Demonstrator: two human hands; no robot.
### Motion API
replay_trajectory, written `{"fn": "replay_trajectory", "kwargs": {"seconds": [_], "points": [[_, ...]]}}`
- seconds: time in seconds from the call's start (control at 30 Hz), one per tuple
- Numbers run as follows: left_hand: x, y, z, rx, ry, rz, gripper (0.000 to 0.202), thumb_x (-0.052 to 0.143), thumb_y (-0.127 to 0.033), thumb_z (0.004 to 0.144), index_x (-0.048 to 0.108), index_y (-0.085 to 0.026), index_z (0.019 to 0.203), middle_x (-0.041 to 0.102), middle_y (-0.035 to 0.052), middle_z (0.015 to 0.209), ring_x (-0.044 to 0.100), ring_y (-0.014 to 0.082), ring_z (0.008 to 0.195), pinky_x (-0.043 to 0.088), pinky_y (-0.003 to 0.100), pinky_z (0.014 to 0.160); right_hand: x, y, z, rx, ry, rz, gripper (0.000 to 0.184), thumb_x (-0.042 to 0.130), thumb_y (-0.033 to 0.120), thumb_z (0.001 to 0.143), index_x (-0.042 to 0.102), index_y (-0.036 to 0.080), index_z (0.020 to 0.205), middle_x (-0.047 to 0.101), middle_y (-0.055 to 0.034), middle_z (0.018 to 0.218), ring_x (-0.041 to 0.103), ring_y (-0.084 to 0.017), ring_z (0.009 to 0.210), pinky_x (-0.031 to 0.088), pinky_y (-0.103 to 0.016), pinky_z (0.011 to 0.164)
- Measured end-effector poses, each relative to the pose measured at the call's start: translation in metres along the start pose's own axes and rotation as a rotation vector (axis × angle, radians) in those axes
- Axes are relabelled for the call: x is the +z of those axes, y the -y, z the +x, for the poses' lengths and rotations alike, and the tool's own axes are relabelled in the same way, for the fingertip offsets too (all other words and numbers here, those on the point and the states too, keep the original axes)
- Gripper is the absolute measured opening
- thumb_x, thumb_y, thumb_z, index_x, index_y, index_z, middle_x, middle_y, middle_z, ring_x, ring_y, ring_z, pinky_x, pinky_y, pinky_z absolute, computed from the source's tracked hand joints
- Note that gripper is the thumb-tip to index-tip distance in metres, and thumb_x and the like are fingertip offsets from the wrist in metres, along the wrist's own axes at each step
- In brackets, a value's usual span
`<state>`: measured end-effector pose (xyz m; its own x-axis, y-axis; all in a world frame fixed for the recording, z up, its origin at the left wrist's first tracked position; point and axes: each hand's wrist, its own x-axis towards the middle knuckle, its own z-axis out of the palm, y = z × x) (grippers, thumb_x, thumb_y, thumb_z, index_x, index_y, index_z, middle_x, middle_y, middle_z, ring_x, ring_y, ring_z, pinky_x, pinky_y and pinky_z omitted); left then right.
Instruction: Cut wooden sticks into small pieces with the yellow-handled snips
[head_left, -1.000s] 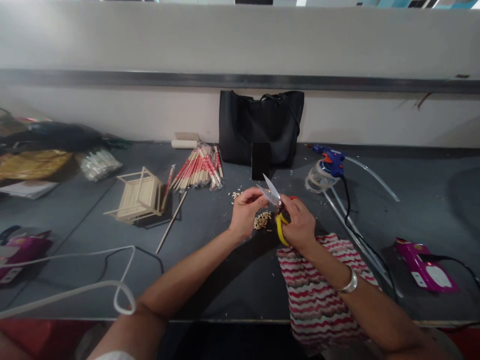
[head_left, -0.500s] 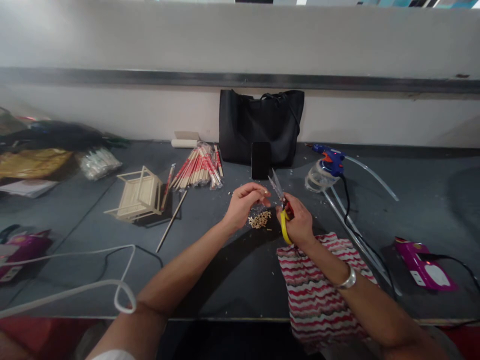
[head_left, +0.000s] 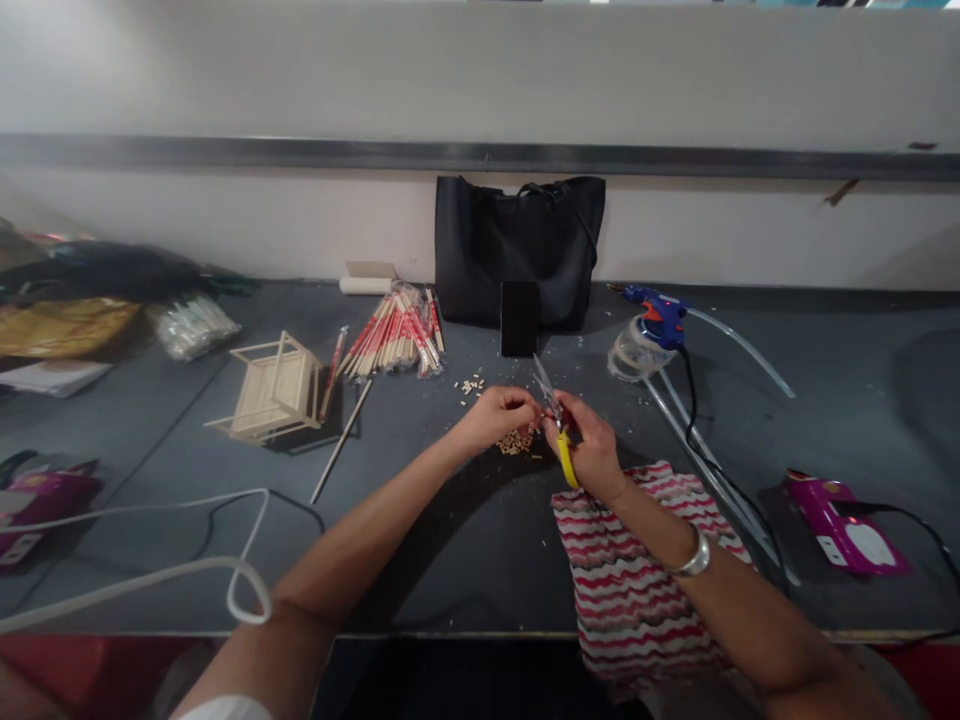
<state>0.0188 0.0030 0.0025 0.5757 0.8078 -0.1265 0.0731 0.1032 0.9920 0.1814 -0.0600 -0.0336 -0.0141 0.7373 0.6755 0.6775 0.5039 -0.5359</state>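
My right hand (head_left: 589, 448) is closed around a pair of scissors (head_left: 564, 450) with yellow handles, whose blades point up and away from me. Just left of it, my left hand (head_left: 501, 418) has its fingers pinched together, the tips meeting the fingers of the right hand. Whatever the pinch holds is too small to make out. Below the left hand lies a heap of small cut wooden pieces (head_left: 516, 443), partly covered by the fingers. A few more loose wooden bits (head_left: 471, 386) are scattered beyond it.
A small stick-built frame (head_left: 274, 393) and wrapped chopsticks (head_left: 394, 335) lie on the left. A black bag (head_left: 517, 250) with a phone (head_left: 520, 318) stands behind. To the right are a glue gun (head_left: 660, 315), glue sticks (head_left: 694, 455), striped cloth (head_left: 637, 590) and a purple corded box (head_left: 847, 525).
My left hand has moved down and right until its fingertips meet the right hand. The right hand with the scissors has shifted slightly left. Loose wooden bits beyond the left hand are now uncovered.
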Motion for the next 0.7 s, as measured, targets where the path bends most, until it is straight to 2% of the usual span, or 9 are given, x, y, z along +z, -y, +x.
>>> {"fn": "replay_trajectory", "kwargs": {"seconds": [0.1,0.2,0.27,0.47,0.7], "points": [[0.002,-0.001,0.000,0.095,-0.096,-0.191,0.006,0.069,-0.022,0.067,0.069,-0.017,0.064,0.064,-0.0025,0.057,0.054,0.0086,0.052,0.043,0.022,0.056,0.001,-0.001,0.002,0.038,-0.001,-0.049,0.029,0.057,0.025,0.089,0.064,0.023,0.116,0.075,-0.0030,0.092,0.068,-0.015,0.072,0.058,-0.027,0.067],[0.003,-0.005,-0.002,0.164,-0.202,-0.431,0.008,0.076,-0.025,0.067,0.073,-0.020,0.071,0.069,-0.0010,0.069,0.056,0.0079,0.056,0.046,0.023,0.060,0.003,-0.004,0.002,0.099,-0.005,-0.134,0.029,0.055,0.028,0.089,0.064,0.021,0.117,0.075,-0.0058,0.098,0.070,-0.018,0.081,0.059,-0.032,0.075],[0.003,-0.008,-0.003,0.178,-0.247,-0.527,0.011,0.081,-0.025,0.065,0.074,-0.021,0.073,0.068,-0.0018,0.070,0.056,0.0073,0.057,0.046,0.023,0.060,0.004,-0.005,0.001,0.111,0.004,-0.176,0.031,0.054,0.030,0.089,0.064,0.021,0.117,0.075,-0.0068,0.100,0.070,-0.020,0.086,0.059,-0.034,0.079],[0.007,-0.010,-0.007,0.180,-0.280,-0.643,0.017,0.085,-0.025,0.063,0.075,-0.020,0.075,0.068,-0.0024,0.068,0.057,0.0075,0.057,0.046,0.022,0.059,0.002,-0.003,-0.002,0.073,0.043,-0.264,0.034,0.054,0.028,0.087,0.066,0.022,0.119,0.072,-0.0065,0.094,0.069,-0.022,0.086,0.058,-0.034,0.080],[0.018,-0.007,-0.010,0.186,-0.299,-0.656,0.018,0.088,-0.022,0.058,0.075,-0.020,0.070,0.070,-0.0023,0.072,0.053,0.0063,0.058,0.045,0.021,0.059,-0.003,-0.003,-0.002,0.042,0.033,-0.330,0.047,0.057,0.019,0.077,0.065,0.022,0.123,0.069,-0.0069,0.094,0.066,-0.024,0.090,0.057,-0.037,0.081]]}}
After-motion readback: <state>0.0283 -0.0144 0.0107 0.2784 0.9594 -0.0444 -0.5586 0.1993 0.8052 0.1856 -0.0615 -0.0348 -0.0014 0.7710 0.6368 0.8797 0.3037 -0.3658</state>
